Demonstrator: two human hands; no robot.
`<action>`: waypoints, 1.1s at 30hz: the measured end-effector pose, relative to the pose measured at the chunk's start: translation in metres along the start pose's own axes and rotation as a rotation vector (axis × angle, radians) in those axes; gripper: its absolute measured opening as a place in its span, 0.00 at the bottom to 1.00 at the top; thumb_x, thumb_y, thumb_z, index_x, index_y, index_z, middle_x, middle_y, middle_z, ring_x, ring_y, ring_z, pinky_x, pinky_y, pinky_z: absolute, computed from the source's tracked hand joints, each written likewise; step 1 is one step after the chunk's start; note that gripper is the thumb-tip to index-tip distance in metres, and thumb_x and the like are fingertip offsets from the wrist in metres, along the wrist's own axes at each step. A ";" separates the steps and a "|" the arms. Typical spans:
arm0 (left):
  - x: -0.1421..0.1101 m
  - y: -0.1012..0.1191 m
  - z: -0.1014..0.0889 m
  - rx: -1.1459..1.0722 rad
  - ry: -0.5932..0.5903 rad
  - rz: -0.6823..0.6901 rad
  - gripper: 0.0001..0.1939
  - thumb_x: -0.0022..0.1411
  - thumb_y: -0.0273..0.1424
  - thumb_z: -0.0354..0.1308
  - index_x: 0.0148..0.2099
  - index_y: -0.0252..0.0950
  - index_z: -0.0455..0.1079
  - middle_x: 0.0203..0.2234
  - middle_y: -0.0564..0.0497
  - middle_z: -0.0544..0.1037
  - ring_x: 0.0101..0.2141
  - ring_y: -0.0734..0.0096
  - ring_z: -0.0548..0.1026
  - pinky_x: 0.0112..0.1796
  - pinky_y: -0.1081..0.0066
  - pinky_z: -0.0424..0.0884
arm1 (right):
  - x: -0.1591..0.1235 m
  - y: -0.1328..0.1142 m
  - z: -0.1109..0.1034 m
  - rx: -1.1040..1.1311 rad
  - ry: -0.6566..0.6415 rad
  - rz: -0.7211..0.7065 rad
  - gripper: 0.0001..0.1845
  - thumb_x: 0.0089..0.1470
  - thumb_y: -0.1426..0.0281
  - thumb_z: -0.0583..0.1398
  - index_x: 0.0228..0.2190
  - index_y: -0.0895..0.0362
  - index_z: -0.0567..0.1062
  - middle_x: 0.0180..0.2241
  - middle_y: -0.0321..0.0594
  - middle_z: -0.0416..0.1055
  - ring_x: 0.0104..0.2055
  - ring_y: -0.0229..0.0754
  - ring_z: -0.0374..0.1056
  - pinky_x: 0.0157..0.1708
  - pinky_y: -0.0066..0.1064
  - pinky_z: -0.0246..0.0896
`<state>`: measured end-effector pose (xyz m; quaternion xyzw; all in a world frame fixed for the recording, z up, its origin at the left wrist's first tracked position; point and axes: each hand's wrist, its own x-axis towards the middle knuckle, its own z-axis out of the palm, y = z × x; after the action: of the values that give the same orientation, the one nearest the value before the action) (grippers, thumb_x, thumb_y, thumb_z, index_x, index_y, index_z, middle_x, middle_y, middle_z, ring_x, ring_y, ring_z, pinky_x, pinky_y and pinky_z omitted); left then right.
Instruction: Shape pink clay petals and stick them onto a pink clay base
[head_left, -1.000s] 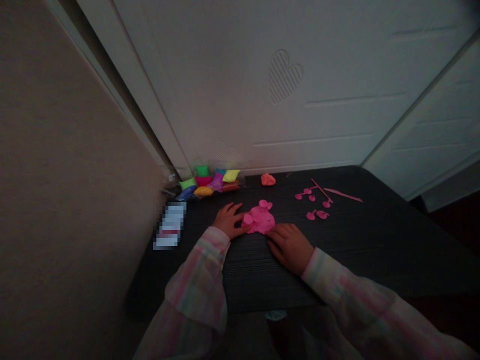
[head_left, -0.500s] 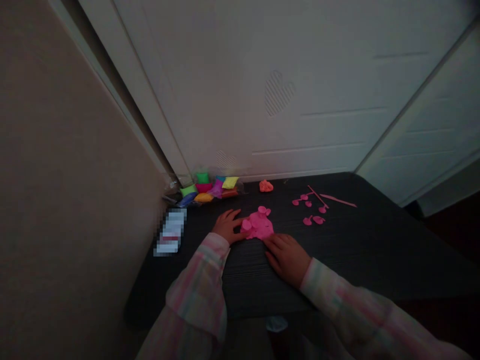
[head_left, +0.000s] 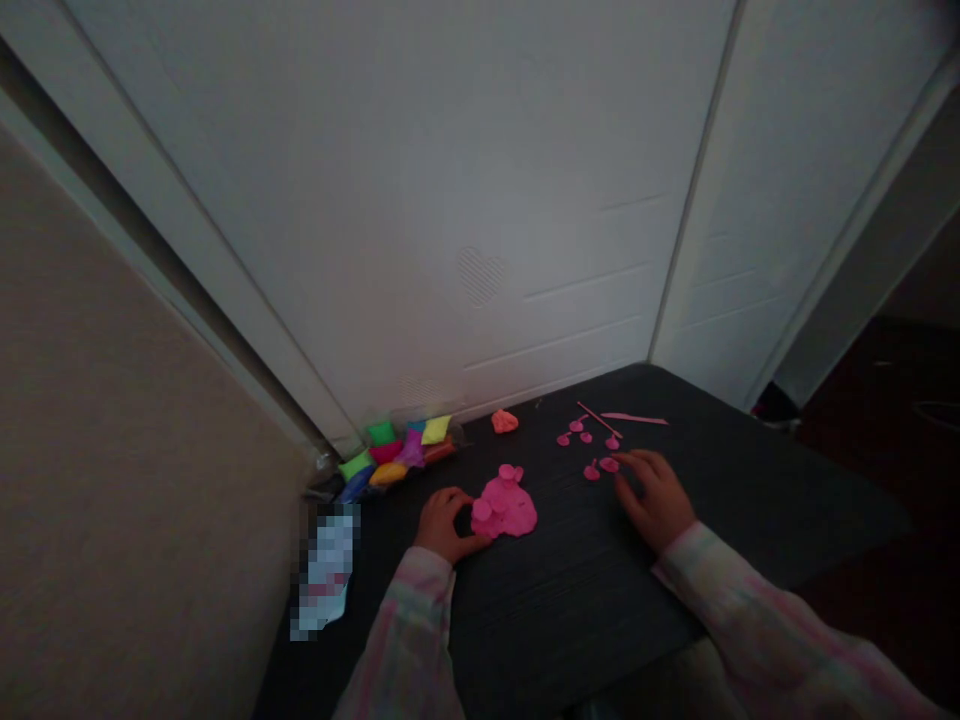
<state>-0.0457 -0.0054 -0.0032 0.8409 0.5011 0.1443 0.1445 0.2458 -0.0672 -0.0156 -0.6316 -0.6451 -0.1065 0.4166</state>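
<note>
A flat pink clay figure (head_left: 516, 508) with small round lobes like ears lies on the dark table. My left hand (head_left: 441, 527) curls around its left edge, finger and thumb touching it on either side. To the right, my right hand (head_left: 658, 502) is open, thumb apart from the fingers. Its fingertips are at a small pink clay piece with a thin stem (head_left: 609, 464); a firm hold on it does not show. A similar stemmed piece (head_left: 592, 472) lies just left of that one.
Several more small pink pieces (head_left: 576, 426) lie behind, with a thin pink stick (head_left: 600, 420) and a flat pink clay tool (head_left: 634, 418). An orange clay lump (head_left: 505, 421) and colourful clay packets (head_left: 387, 452) are near the white panel. A blurred white packet (head_left: 326, 570) lies at left.
My right hand has left the pink figure's edge and moved right to the small stemmed pieces. My left hand stays at the figure's left side. The camera view has turned right and tilted.
</note>
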 end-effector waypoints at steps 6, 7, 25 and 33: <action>0.000 0.003 -0.002 -0.011 0.038 0.016 0.25 0.36 0.44 0.56 0.37 0.36 0.66 0.37 0.46 0.67 0.40 0.61 0.63 0.41 0.61 0.59 | 0.011 0.019 -0.003 -0.035 -0.207 0.114 0.16 0.45 0.67 0.49 0.37 0.59 0.65 0.34 0.45 0.65 0.35 0.42 0.62 0.35 0.35 0.58; 0.000 0.003 -0.002 -0.012 0.046 0.018 0.24 0.36 0.44 0.56 0.37 0.36 0.66 0.37 0.46 0.67 0.40 0.61 0.64 0.41 0.62 0.59 | 0.013 0.018 -0.002 -0.033 -0.245 0.121 0.15 0.46 0.67 0.49 0.36 0.59 0.66 0.34 0.45 0.66 0.34 0.42 0.63 0.34 0.35 0.58; 0.000 0.007 -0.015 -0.482 0.138 -0.184 0.12 0.45 0.29 0.49 0.35 0.35 0.66 0.36 0.48 0.70 0.40 0.66 0.66 0.43 0.64 0.60 | 0.034 -0.062 0.012 0.878 -0.293 0.517 0.13 0.41 0.62 0.54 0.27 0.60 0.68 0.24 0.38 0.68 0.27 0.37 0.64 0.27 0.29 0.58; -0.001 0.009 -0.010 -0.697 0.217 -0.134 0.19 0.47 0.35 0.50 0.43 0.35 0.62 0.37 0.47 0.70 0.40 0.67 0.66 0.43 0.65 0.61 | 0.035 -0.115 0.059 1.250 -0.522 0.573 0.12 0.38 0.64 0.57 0.26 0.59 0.66 0.22 0.34 0.67 0.23 0.33 0.63 0.24 0.26 0.57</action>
<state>-0.0430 -0.0097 0.0098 0.6866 0.4882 0.3849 0.3771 0.1230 -0.0233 0.0162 -0.4248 -0.4732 0.5482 0.5433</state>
